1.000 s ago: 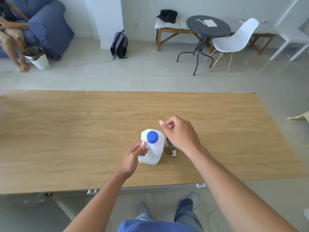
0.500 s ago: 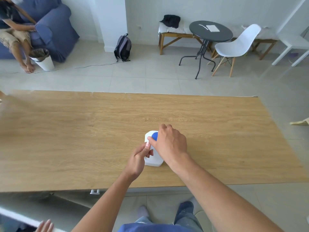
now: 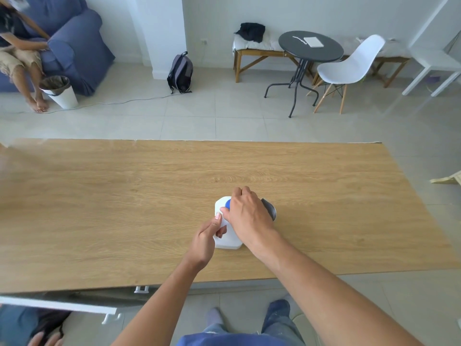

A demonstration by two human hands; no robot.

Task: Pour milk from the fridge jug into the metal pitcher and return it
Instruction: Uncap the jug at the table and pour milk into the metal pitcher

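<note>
A white plastic milk jug [image 3: 228,240] stands upright on the wooden table [image 3: 124,208], near its front edge. My left hand [image 3: 208,239] grips the jug's handle on its near left side. My right hand [image 3: 248,213] sits on top of the jug, fingers closed around its blue cap [image 3: 227,203], which is mostly covered. The metal pitcher [image 3: 270,209] stands just right of the jug, half hidden behind my right hand.
Beyond the table are a tiled floor, a backpack [image 3: 180,72], a round black table [image 3: 310,49], a white chair [image 3: 349,68] and a wooden bench [image 3: 257,49]. A person sits on a blue sofa [image 3: 72,43] at far left beside a white bin [image 3: 59,92].
My right hand came down from above the pitcher onto the jug's blue cap and closed around it. My left hand has stayed on the jug's handle.
</note>
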